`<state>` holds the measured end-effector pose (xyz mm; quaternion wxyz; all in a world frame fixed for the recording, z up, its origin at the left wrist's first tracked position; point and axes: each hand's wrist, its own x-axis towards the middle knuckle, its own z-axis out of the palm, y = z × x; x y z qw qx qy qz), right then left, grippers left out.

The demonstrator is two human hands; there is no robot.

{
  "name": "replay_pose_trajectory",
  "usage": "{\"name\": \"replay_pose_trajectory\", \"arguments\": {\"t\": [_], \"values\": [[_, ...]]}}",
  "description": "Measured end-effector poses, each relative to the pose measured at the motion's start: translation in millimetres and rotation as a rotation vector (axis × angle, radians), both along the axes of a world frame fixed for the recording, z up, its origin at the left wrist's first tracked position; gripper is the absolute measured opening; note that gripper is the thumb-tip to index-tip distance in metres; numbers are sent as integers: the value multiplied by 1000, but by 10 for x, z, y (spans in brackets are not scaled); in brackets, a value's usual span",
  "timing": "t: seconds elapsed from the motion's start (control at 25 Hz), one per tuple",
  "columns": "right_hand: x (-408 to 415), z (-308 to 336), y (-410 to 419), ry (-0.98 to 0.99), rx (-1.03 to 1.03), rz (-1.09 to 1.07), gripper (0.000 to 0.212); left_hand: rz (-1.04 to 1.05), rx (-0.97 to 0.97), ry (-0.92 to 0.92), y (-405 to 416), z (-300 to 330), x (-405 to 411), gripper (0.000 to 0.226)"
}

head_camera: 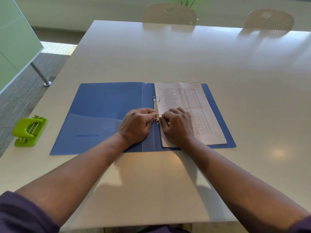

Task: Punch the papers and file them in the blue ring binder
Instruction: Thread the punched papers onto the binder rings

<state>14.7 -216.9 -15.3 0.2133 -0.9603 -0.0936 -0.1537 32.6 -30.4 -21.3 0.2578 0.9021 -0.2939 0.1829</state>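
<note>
The blue ring binder (101, 115) lies open flat on the white table. A stack of printed papers (183, 98) rests on its right half, threaded on the upper metal ring (156, 98). My left hand (137, 125) and my right hand (178, 126) meet at the lower ring (158, 115), fingertips pinching it from both sides. The right hand rests on the papers' lower left part and hides it. The green hole punch (29, 131) sits apart at the table's left edge.
The white table (185, 56) stretches far beyond the binder. Two pale chairs (169, 14) (269, 19) stand at its far side. The left table edge runs close to the punch, with a carpeted floor and a metal leg (41, 74) beyond it.
</note>
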Motion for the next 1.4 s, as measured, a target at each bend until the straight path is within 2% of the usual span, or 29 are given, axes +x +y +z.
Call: {"name": "replay_pose_trajectory", "arguments": {"t": [0.12, 0.36, 0.48, 0.68, 0.88, 1.2, 1.4], "values": [[-6, 33, 14, 40, 41, -12, 23, 37, 31, 73, -29, 30, -18, 31], [-15, 161, -79, 134, 14, 40, 23, 104, 227, 342, -86, 112, 40, 66], [-106, 188, -249, 138, -27, -48, 38, 175, 315, 434, -186, 130, 32, 74], [-222, 147, -696, 218, -62, -327, 64, 324, 276, 453, -512, 139, -83, 76], [-267, 116, -1007, 334, -53, -539, 90, 354, 256, 495, -572, 133, -73, 71], [-296, 53, -994, 355, -96, -646, 96, 360, 289, 466, -560, 108, -58, 73], [-273, 65, -1001, 415, -123, -578, 87, 363, 299, 457, -567, 108, -63, 75]]}}
